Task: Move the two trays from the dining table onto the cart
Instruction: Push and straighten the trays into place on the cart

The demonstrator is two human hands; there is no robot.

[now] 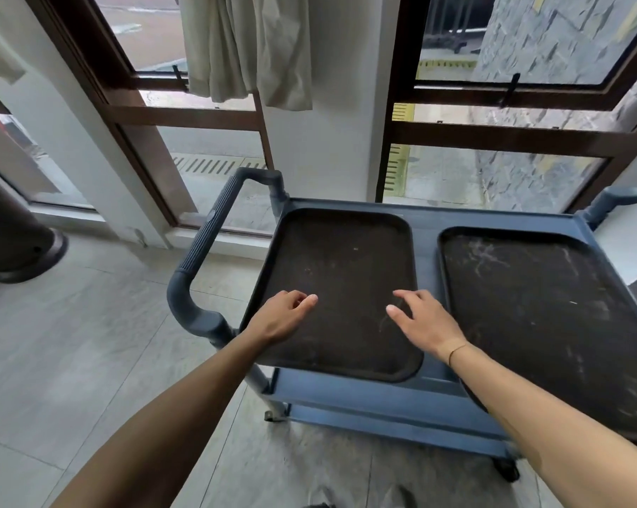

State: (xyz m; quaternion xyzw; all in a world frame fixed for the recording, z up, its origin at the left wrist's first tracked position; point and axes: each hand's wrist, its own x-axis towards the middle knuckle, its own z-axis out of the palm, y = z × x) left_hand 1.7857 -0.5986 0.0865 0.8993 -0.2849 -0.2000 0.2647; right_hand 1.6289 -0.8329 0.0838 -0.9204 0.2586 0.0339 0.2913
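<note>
Left hand [280, 317] palm down over the near half of the left tray [342, 287], fingers loosely curled, holding nothing. Right hand [425, 322] likewise palm down above the same tray's near right part, fingers spread and empty; contact with the surface cannot be told. Both forearms reach in from below. Thin band on the right wrist. Left tray: dark, rectangular, rounded corners, lightly speckled. Right tray [544, 317] just beside it, dark, more scuffed with pale scratches. Both lie flat on the blue cart [379, 401] top shelf, by the windows.
</note>
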